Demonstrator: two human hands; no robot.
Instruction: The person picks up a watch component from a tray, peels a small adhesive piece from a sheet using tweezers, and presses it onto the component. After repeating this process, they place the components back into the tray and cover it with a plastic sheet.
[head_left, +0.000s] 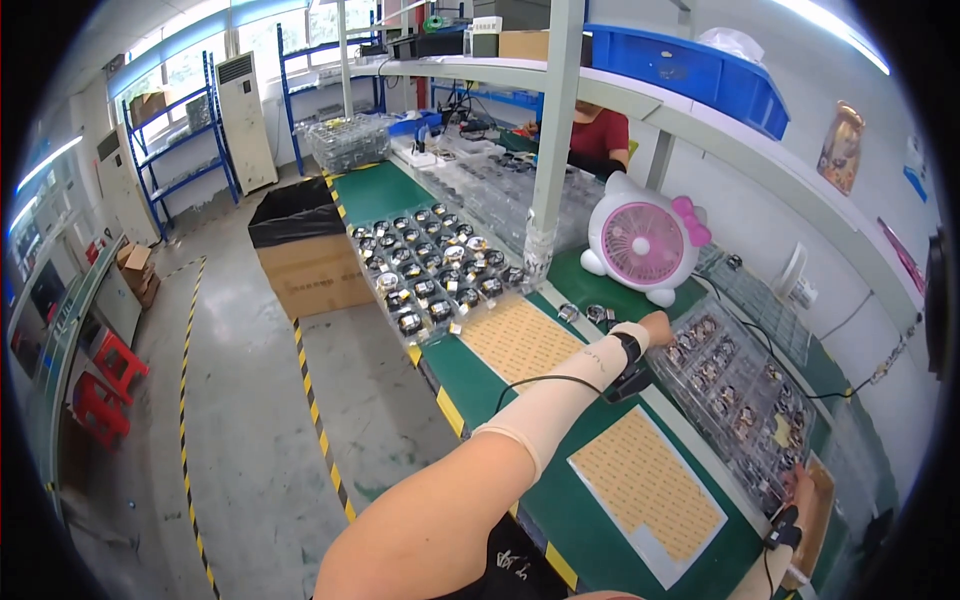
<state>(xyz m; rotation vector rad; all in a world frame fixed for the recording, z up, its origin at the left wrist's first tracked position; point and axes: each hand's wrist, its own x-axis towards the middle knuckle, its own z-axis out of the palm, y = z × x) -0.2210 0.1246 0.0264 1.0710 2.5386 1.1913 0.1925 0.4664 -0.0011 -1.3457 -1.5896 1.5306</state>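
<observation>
A clear plastic tray (735,385) filled with small round metallic parts lies at an angle on the right side of the bench. My left hand (657,328) is closed at its far left corner, the arm stretched across the bench in a pale sleeve with a black wrist strap and cable. At the near right end, my right hand (799,488) grips the tray's edge, its fingers partly hidden. Two loose round parts (597,313) lie on the green mat just left of my left hand.
Another clear tray (430,265) of round black parts sits farther left. Tan sticker sheets (650,480) lie on the green bench. A pink-and-white fan (643,243) stands behind an upright post (553,130). A large carton (310,275) is on the floor; a co-worker (600,135) sits beyond.
</observation>
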